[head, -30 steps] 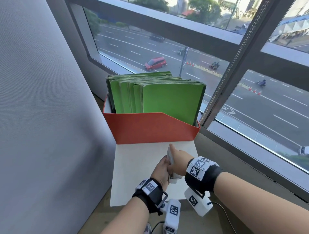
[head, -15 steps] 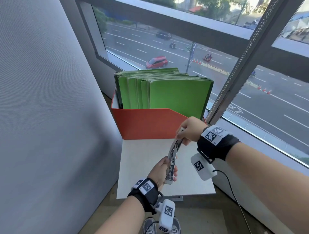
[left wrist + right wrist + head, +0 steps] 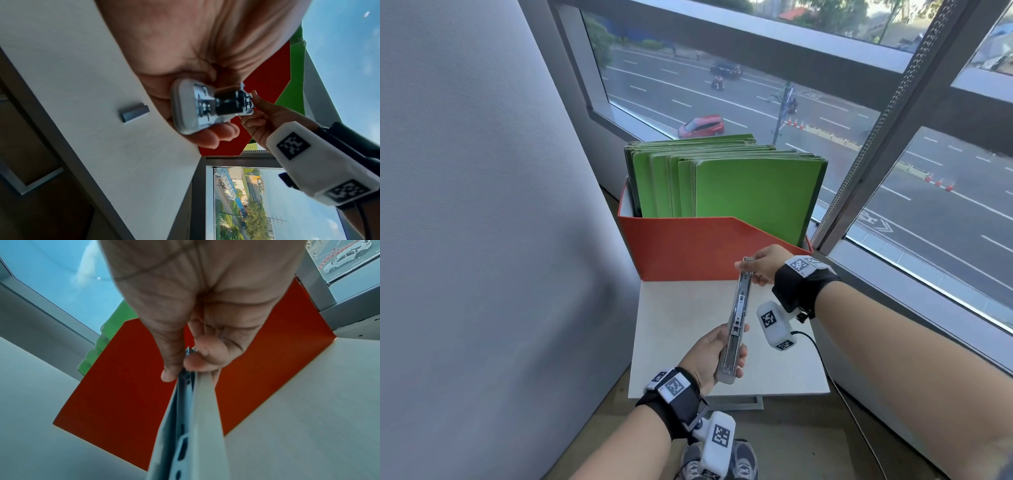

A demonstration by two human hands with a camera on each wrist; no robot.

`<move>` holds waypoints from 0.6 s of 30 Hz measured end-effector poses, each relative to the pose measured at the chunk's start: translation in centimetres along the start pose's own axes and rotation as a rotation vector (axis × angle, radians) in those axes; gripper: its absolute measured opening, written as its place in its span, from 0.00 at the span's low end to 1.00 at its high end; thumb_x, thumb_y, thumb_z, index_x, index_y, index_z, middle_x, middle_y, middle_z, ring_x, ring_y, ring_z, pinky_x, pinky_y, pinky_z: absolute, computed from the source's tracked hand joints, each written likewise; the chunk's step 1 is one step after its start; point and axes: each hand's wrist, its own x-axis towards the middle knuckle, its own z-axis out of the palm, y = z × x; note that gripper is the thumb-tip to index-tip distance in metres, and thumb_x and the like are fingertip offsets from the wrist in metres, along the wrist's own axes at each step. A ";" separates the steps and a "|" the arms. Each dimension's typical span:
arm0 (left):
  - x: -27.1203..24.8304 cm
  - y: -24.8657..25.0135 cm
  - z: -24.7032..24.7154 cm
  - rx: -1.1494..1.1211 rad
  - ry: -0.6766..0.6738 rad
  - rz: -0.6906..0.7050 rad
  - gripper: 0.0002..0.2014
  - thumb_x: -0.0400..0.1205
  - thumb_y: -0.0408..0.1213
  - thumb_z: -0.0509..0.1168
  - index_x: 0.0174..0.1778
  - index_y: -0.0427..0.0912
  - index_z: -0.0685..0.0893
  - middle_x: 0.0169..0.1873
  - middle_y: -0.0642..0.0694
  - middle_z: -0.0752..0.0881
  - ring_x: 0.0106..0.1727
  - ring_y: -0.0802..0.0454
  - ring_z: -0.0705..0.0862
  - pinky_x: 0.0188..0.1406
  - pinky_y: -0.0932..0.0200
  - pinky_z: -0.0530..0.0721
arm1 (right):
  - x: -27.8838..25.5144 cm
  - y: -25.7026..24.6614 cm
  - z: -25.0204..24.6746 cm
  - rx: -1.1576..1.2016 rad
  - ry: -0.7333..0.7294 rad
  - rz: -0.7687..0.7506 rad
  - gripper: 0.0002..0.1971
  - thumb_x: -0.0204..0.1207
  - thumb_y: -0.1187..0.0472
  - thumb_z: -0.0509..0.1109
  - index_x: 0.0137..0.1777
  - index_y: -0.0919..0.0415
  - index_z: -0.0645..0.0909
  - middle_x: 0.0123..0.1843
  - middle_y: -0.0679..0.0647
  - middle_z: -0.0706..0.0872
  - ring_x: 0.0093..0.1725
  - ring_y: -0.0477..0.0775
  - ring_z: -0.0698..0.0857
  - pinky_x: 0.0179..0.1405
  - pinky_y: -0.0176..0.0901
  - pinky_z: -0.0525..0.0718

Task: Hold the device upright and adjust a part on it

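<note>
1. The stapler [image 3: 736,325] is swung fully open, so it reads as one long thin bar held in the air above the white worktop [image 3: 678,318], touching nothing but the two hands.
2. Its long axis runs away from the person and a little to the right, from the near left end up to the far end in front of the orange box [image 3: 681,246].
3. The left hand [image 3: 709,356] is curled round the near half, the pale plastic base; in the left wrist view the palm cups it and the fingertips [image 3: 213,138] wrap up from below.
4. The right hand [image 3: 767,265] pinches the far tip between thumb and forefinger; the right wrist view shows the thumb [image 3: 170,369] on one side of the metal rail and a bent finger on the other.
5. So the left hand is the nearer one to the body and carries the weight; the right hand sits at the far end, just in front of the box wall.
6. The open channel of the stapler faces up toward the head camera.
7. A strip of staples [image 3: 134,112] lies on the worktop, to the left of the left hand and apart from it.
8. Green folders [image 3: 739,192] stand upright in the box, behind both hands.
</note>
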 end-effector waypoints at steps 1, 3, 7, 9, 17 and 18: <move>-0.1 0.0 -0.2 0.005 0.003 -0.005 0.19 0.88 0.36 0.48 0.63 0.39 0.83 0.31 0.43 0.82 0.27 0.50 0.79 0.28 0.58 0.81 | 0.1 0.1 0.4 -0.008 -0.003 0.007 0.17 0.69 0.49 0.78 0.44 0.64 0.85 0.28 0.53 0.86 0.24 0.48 0.79 0.28 0.38 0.80; -0.1 -0.1 -0.7 0.009 0.014 -0.010 0.19 0.88 0.34 0.47 0.61 0.39 0.84 0.32 0.41 0.84 0.28 0.49 0.81 0.28 0.56 0.83 | 0.0 0.1 0.9 -0.029 -0.007 0.004 0.15 0.70 0.49 0.77 0.41 0.61 0.84 0.28 0.52 0.86 0.24 0.48 0.79 0.26 0.36 0.79; 0.2 0.6 -0.9 -0.012 0.026 0.004 0.17 0.88 0.38 0.48 0.61 0.39 0.80 0.42 0.36 0.89 0.30 0.46 0.84 0.32 0.53 0.87 | 0.1 0.1 1.8 -0.055 0.002 -0.067 0.15 0.72 0.47 0.75 0.41 0.60 0.84 0.29 0.51 0.85 0.25 0.48 0.79 0.27 0.36 0.79; 0.7 1.2 -0.8 -0.001 0.044 -0.003 0.17 0.87 0.46 0.51 0.65 0.43 0.76 0.40 0.38 0.90 0.31 0.45 0.84 0.33 0.52 0.86 | 0.1 0.0 2.2 -0.046 0.000 -0.117 0.17 0.73 0.45 0.72 0.45 0.60 0.85 0.30 0.51 0.86 0.27 0.48 0.81 0.33 0.39 0.83; 1.4 2.1 -3.6 -0.033 0.209 0.085 0.16 0.85 0.47 0.56 0.64 0.42 0.74 0.34 0.40 0.87 0.27 0.45 0.82 0.31 0.50 0.85 | 0.9 1.7 5.4 -0.005 -0.079 -0.101 0.15 0.80 0.55 0.66 0.63 0.61 0.81 0.53 0.59 0.90 0.42 0.55 0.90 0.50 0.50 0.90; 1.4 2.1 -4.2 -0.035 0.231 0.088 0.16 0.86 0.47 0.55 0.64 0.42 0.74 0.36 0.40 0.88 0.27 0.46 0.83 0.33 0.50 0.85 | 1.1 2.7 6.4 -0.115 -0.112 -0.086 0.16 0.78 0.57 0.69 0.65 0.58 0.80 0.55 0.60 0.90 0.44 0.56 0.89 0.50 0.49 0.89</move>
